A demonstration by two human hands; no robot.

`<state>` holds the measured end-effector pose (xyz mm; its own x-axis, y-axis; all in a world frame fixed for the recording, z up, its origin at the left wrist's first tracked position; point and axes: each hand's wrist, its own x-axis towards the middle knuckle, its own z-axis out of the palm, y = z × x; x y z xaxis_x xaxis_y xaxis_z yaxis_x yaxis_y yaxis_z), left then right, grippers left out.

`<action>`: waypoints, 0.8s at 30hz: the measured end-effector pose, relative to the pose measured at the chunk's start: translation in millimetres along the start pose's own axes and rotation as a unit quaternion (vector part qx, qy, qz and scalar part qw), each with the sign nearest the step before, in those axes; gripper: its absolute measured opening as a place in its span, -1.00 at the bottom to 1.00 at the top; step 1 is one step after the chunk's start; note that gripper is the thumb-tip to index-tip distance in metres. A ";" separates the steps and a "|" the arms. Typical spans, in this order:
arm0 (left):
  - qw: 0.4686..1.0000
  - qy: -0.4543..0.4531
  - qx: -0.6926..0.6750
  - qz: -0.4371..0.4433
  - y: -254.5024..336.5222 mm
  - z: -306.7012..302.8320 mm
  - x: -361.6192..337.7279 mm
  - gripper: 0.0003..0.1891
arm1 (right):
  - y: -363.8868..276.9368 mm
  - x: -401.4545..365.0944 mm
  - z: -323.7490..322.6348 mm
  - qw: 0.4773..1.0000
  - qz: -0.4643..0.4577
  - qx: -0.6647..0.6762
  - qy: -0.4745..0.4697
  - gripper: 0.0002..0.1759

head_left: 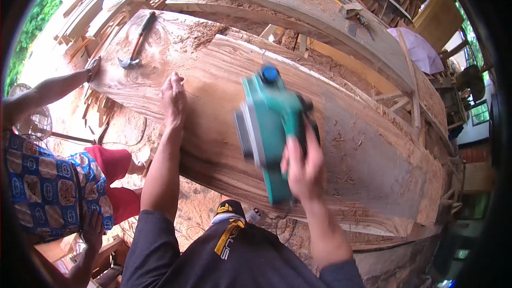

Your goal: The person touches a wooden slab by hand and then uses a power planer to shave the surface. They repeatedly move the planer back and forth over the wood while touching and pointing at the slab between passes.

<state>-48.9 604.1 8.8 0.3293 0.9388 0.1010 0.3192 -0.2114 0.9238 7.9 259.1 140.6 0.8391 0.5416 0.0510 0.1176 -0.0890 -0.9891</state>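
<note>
Planer: I see a green electric planer (269,128) sitting sole-down on the broad face of the plank, near the middle of my view, with its blue knob at the far end.
Right hand: my right hand (304,168) is closed around the planer's rear handle, fingers wrapped tight, at the end nearest the body.
Left hand: my left hand (173,98) lies flat and spread on the wood, palm down, to the left of the planer and apart from it.
Plank: the plank (368,154) is a wide, thick slab running from upper left to lower right, resting tilted on its edge side toward me.
Shavings: loose shavings (346,141) are scattered on the plank just right of the planer.
Hammer: a claw hammer (137,42) lies on the far left end of the plank, well apart from both hands.
Co-worker: another person's hand (93,68) rests on that left end, near the hammer; their blue patterned shirt (48,186) shows at lower left.
Behind: a second long curved beam (298,5) lies just beyond the plank.
</note>
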 end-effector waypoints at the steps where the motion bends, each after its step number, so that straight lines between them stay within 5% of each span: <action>1: 1.000 0.004 0.025 0.011 -0.2 -0.7 -0.7 -0.45 | 13.1 42.1 10.7 0.999 -0.030 -0.018 0.006 -0.51; 7: 0.996 -0.008 0.064 0.056 16.7 -1.8 -16.0 -0.46 | 31.2 180.4 37.9 0.998 -0.036 0.007 -0.052 -0.36; 9: 0.996 -0.003 0.086 0.039 16.1 -1.7 -16.2 -0.45 | 30.3 153.4 25.2 0.999 -0.023 0.008 -0.049 -0.38; 15: 0.991 -0.026 0.134 0.011 35.7 0.3 -20.5 -0.37 | -29.6 -18.0 -75.4 0.952 0.228 -0.017 -0.204 -0.49; 18: 0.990 -0.037 0.137 0.008 10.4 7.0 -13.0 -0.41 | -21.6 -62.1 -103.9 0.969 0.174 -0.055 -0.168 -0.68; 20: 0.960 -0.007 0.221 0.174 -23.5 17.1 -30.0 -0.45 | -22.6 -75.5 -130.5 0.962 0.204 -0.011 -0.180 -0.70; 22: 0.963 -0.024 0.223 0.149 -28.4 18.9 -41.3 -0.53 | -27.4 -77.7 -156.7 0.972 0.175 0.040 -0.152 -0.61; 23: 0.877 -0.050 0.331 0.345 -48.7 16.5 -53.6 -0.55 | -30.3 -75.7 -168.7 0.973 0.166 0.053 -0.153 -0.57; 24: 0.935 -0.018 0.257 0.244 -46.0 33.2 -81.0 -0.51 | -27.8 -73.5 -178.1 0.976 0.161 0.045 -0.141 -0.55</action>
<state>-60.7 528.8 -54.1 0.5742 0.6891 0.4420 0.5055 -0.7231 0.4707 37.5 72.9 189.1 0.6433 0.7080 -0.2912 -0.1849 -0.2255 -0.9565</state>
